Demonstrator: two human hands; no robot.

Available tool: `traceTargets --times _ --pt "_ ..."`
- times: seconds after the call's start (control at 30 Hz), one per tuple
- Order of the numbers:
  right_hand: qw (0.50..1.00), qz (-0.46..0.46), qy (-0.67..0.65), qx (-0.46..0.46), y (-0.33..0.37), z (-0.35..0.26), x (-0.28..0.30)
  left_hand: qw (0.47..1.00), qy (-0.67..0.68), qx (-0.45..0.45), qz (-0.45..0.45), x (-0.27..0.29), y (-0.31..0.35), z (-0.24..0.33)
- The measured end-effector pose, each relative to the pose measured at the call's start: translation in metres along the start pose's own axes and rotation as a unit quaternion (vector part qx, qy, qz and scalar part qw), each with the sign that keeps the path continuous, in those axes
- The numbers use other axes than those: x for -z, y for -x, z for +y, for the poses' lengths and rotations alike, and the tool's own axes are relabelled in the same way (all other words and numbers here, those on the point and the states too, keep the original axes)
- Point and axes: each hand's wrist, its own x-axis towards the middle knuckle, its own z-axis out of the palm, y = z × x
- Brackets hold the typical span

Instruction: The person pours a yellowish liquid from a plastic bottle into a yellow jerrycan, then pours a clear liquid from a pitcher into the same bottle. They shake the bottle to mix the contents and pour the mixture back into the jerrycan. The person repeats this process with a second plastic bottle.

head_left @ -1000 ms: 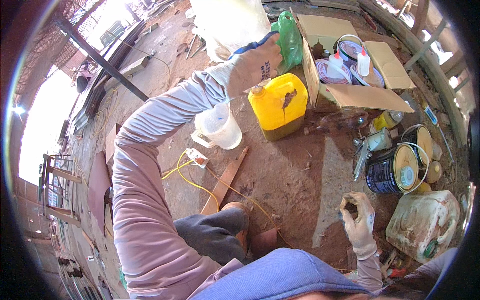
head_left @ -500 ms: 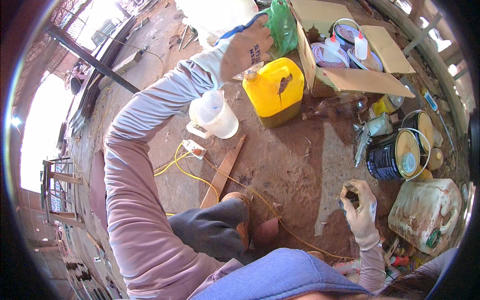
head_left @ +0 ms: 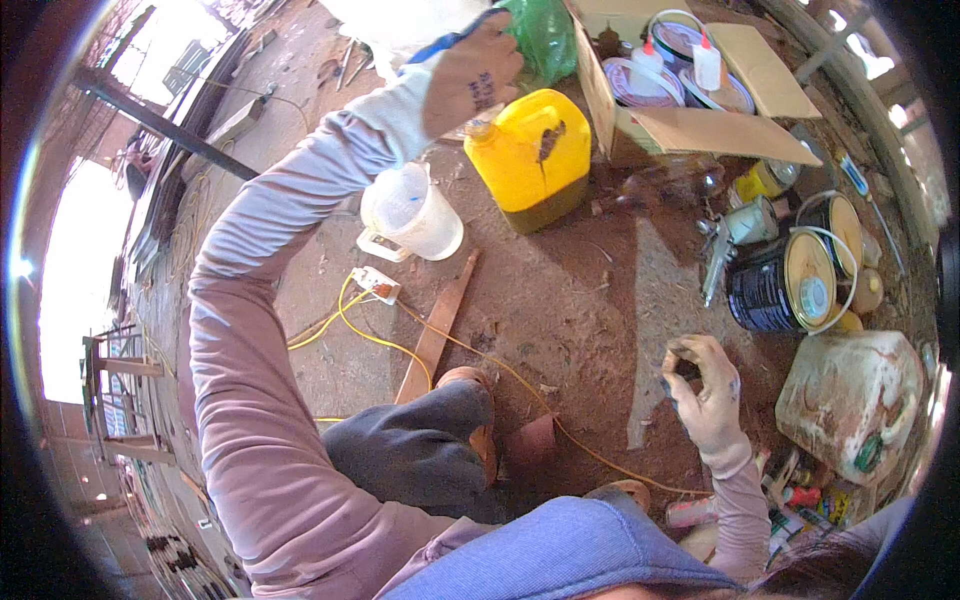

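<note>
My left hand (head_left: 470,80), in a white and tan glove with a blue edge, stretches far forward. Its fingers curl at the white plastic bag (head_left: 390,30) and the green plastic bag (head_left: 545,40); their tips are hidden, so what they hold does not show. Just below that hand stands a yellow jerrycan (head_left: 530,165) with dark liquid low inside. Left of the jerrycan is a translucent white measuring jug (head_left: 415,215). My right hand (head_left: 708,395), in a stained glove, hovers low on the right, thumb and fingers pinched in a ring; anything in the pinch is too dark to name.
An open cardboard box (head_left: 715,130) holds tubs and white squeeze bottles. Right of the floor are a spray gun (head_left: 718,262), black paint cans (head_left: 768,295) and a dirty white jerrycan (head_left: 850,400). A power strip (head_left: 376,285) with yellow cords and a wooden strip (head_left: 440,325) lie mid-floor.
The view has shifted slightly, so the floor things sit a little higher and further left. My left hand stays by the bags, and my right hand keeps its pinch.
</note>
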Motion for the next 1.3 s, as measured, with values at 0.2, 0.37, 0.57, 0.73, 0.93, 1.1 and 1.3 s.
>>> traceTargets --times 0.2,0.37,0.57,0.73,0.93,1.1,1.3 --pt "0.999 0.002 0.028 0.022 0.010 0.002 -0.007 0.992 0.094 -0.060 -0.056 -0.014 0.011 -0.021" --pt "0.998 0.021 0.047 0.039 0.022 0.024 -0.024 0.989 0.075 -0.054 -0.118 -0.053 0.068 -0.074" --pt "0.997 0.034 0.064 0.024 0.044 0.021 -0.032 0.993 -0.003 -0.076 -0.091 -0.128 0.082 -0.122" --pt "0.995 0.081 0.040 -0.034 0.077 0.029 -0.040 0.942 -0.238 0.002 -0.237 -0.004 0.025 -0.034" --pt "0.989 0.055 0.000 -0.134 0.106 0.040 -0.049 0.926 -0.267 0.038 -0.264 0.039 0.031 -0.022" --pt "0.981 0.074 0.001 -0.179 0.133 0.089 -0.064 0.931 -0.252 0.021 -0.265 0.042 0.017 -0.017" --pt "0.955 0.050 0.088 -0.279 0.127 0.143 -0.072 0.928 -0.224 0.043 -0.295 0.062 0.023 0.001"
